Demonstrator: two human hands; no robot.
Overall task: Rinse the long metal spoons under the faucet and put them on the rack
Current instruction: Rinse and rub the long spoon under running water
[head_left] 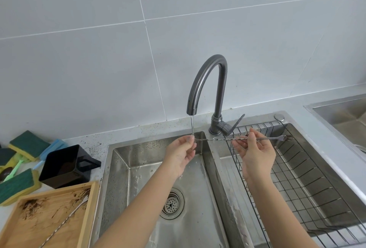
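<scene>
Pinching one end of the long spoon [221,139] under the faucet [208,89] stream, the left hand [183,153] and right hand [255,148], closed mid-handle, steady something light, stiff, probably slippery, best gripped along its twisted shaft.

Two bare forearms enter from bottom of frame, no sleeves visible. Left hand [181,153] at centre, right hand [255,153] right of centre: no gloves, rings, watch or bracelets on wrists. Fingernails short, unpainted.
</scene>
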